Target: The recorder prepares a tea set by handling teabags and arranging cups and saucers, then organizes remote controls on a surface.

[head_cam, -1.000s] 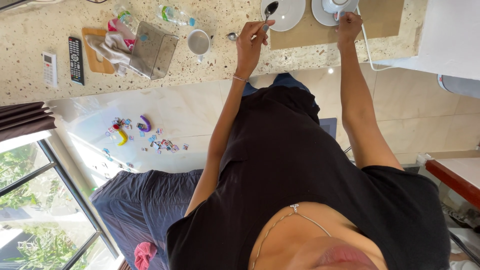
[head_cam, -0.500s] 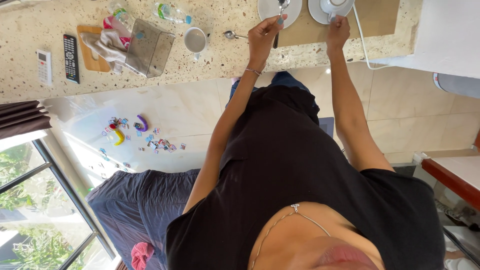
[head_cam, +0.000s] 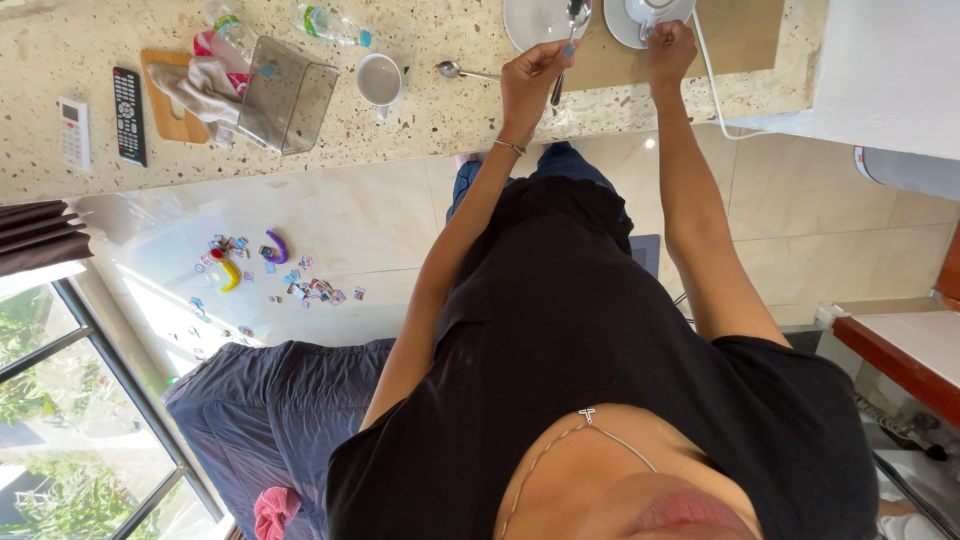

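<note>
My left hand (head_cam: 528, 82) is closed on a metal spoon (head_cam: 572, 22), whose bowl lies over a white plate (head_cam: 535, 20) at the far edge of the speckled stone counter (head_cam: 450, 115). My right hand (head_cam: 668, 52) grips a white cup (head_cam: 655, 8) that stands on a white saucer (head_cam: 622, 22), just right of the plate. Both arms reach forward from my black shirt. The cup and plate are cut off by the top of the frame.
A second spoon (head_cam: 462, 70) and a white mug (head_cam: 380, 78) lie left of my hands. Further left are a clear plastic box (head_cam: 288, 95), a cloth (head_cam: 205, 85) on a wooden board, a bottle (head_cam: 335, 25) and two remotes (head_cam: 128, 115). Small toys (head_cam: 270, 270) litter the floor.
My left hand has shifted slightly right with the spoon, bringing it over the plate. My right hand has edged left on the cup.
</note>
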